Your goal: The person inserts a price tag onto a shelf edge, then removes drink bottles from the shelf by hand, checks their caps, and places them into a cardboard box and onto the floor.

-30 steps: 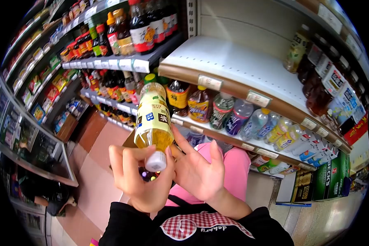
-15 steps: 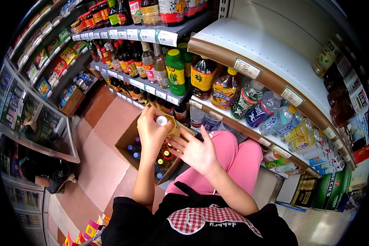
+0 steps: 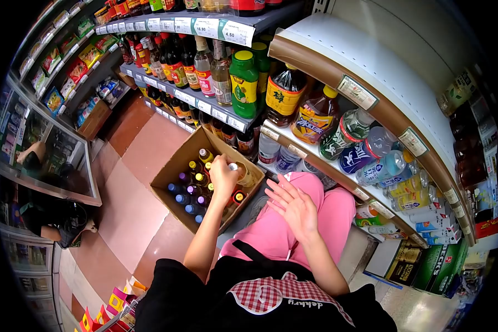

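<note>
My left hand (image 3: 223, 176) is closed around the neck of a white-capped bottle (image 3: 245, 176), which stands inside a cardboard box (image 3: 170, 167) at its right side. Several bottles with blue, purple, yellow and red caps (image 3: 196, 191) fill the rest of that box. To the right, over my pink-trousered knees, my right hand (image 3: 294, 206) has its fingers spread and holds nothing. The lower part of the held bottle is partly hidden by the box and its contents.
Drink bottles line a curved shelf (image 3: 310, 146) on the right, below a white upper shelf (image 3: 359, 55). Sauce bottles (image 3: 177, 69) stand on grey shelves at the back. Green beer cartons (image 3: 440, 265) sit at right. Part of another person (image 3: 50, 221) shows at left.
My left hand has lowered the bottle from in front of me into the box. My right hand has come off it and moved right. The view has tilted down, showing more of the box.
</note>
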`<move>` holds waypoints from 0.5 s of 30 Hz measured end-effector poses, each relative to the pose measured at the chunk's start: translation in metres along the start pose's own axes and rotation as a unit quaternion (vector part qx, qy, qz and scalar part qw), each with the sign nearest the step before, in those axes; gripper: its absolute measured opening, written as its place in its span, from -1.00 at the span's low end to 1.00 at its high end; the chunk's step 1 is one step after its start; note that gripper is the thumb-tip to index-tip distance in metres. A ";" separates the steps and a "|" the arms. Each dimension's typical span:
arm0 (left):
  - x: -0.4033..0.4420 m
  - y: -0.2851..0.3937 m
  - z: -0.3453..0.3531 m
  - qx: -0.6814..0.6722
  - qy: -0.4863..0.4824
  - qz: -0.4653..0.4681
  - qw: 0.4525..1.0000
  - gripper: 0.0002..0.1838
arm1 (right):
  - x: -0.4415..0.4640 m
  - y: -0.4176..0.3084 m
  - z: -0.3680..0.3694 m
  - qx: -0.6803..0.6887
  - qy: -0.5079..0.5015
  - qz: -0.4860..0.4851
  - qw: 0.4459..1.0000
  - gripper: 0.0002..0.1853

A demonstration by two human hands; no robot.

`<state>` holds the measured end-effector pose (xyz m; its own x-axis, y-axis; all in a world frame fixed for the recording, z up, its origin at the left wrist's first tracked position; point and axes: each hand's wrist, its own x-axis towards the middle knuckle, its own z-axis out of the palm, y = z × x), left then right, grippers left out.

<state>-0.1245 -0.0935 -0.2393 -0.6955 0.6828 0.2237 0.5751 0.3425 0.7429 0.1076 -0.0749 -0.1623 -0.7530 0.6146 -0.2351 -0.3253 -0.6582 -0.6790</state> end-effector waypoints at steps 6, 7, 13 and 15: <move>-0.013 -0.042 0.044 -0.003 0.019 -0.058 0.998 -0.70 | -0.004 0.003 0.008 -0.062 -0.010 -0.014 0.998 -0.26; -0.015 -0.050 0.050 -0.008 0.016 -0.075 0.997 -0.70 | -0.004 0.005 0.009 -0.070 -0.015 -0.016 0.997 -0.27; -0.024 -0.084 0.085 0.014 -0.004 -0.085 0.996 -0.73 | -0.003 0.006 0.019 -0.103 -0.010 -0.015 0.994 -0.26; -0.024 -0.095 0.100 0.017 -0.031 -0.106 0.994 -0.71 | -0.003 0.007 0.017 -0.108 -0.008 -0.015 0.994 -0.26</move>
<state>-0.1196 -0.0783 -0.3786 -0.7752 0.6312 0.0243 0.4336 0.5037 0.7472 0.0974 -0.0889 -0.1549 -0.7549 0.6238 -0.2025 -0.2188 -0.5306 -0.8189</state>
